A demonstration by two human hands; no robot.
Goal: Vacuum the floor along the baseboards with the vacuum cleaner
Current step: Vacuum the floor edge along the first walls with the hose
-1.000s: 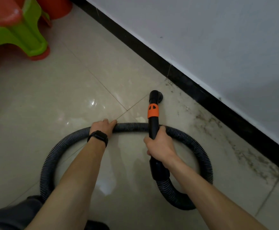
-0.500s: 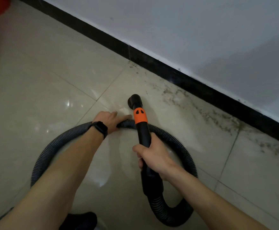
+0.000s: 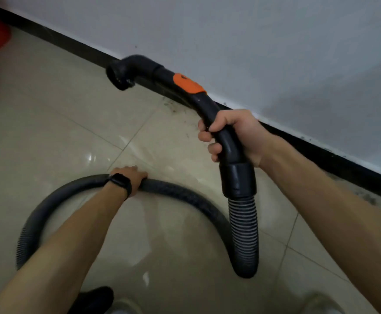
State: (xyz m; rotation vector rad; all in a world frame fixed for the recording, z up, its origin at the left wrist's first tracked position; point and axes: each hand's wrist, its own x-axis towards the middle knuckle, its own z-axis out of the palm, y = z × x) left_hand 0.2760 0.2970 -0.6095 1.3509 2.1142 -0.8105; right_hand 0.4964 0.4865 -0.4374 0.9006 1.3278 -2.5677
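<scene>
My right hand [image 3: 234,134] is clamped round the curved black vacuum handle [image 3: 228,141], just above the collar where the ribbed hose [image 3: 243,234] joins. From there I can steer the open nozzle end [image 3: 119,75]. That end sits at upper centre of the frame, in front of the black baseboard [image 3: 320,152], and it looks raised off the floor and pointing left. I'd guess it has to come down onto the dark grit [image 3: 173,105] lying on the tiles beside the baseboard. My left hand [image 3: 128,177], with a black watch [image 3: 120,183] on the wrist, is curled over the hose at centre left. I judge this tames the loop so the slack neither kinks nor drags against my aim.
</scene>
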